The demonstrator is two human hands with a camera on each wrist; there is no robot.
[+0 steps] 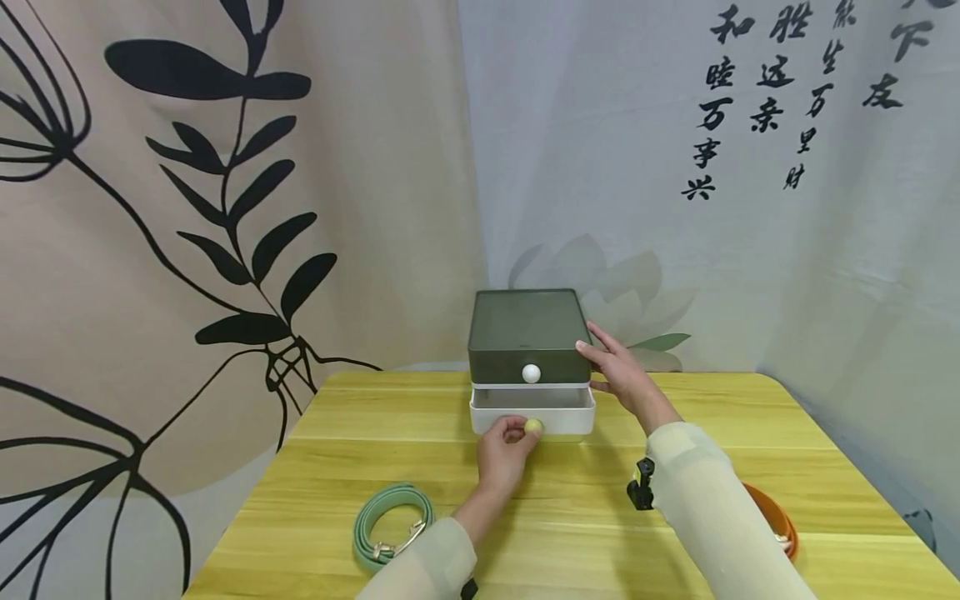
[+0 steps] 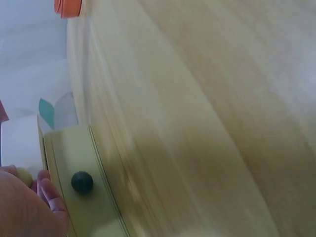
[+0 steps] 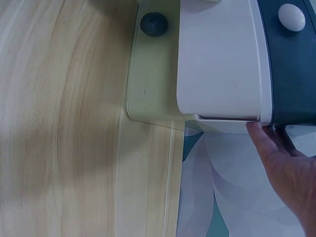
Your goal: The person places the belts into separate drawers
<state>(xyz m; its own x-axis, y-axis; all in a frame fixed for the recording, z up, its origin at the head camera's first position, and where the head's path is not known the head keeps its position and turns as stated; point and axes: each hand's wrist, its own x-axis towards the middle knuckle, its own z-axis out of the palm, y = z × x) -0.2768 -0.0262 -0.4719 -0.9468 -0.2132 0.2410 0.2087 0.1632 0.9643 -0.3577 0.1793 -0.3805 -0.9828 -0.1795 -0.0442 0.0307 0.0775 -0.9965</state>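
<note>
A small drawer box stands at the back of the table, with a dark green top section [image 1: 528, 321] bearing a white knob [image 1: 531, 373]. Below it, the white drawer [image 1: 555, 419] is pulled partway out, its visible inside bare. My left hand [image 1: 502, 457] pinches that drawer's pale yellow knob [image 1: 533, 426] between thumb and curled fingers. At the bottom, a yellow-green drawer [image 2: 69, 150] with a dark knob [image 2: 82, 182] shows in both wrist views. My right hand [image 1: 628, 379] rests against the box's right side, fingers extended; in the right wrist view, fingertips touch near the white drawer's upper edge.
A coiled green belt [image 1: 365, 529] with a metal buckle lies at front left, beside the left sleeve. An orange bowl [image 1: 783, 521] with small white things inside is partly hidden behind the right sleeve. A printed cloth [image 1: 390, 208] hangs behind the wooden table [image 1: 570, 525].
</note>
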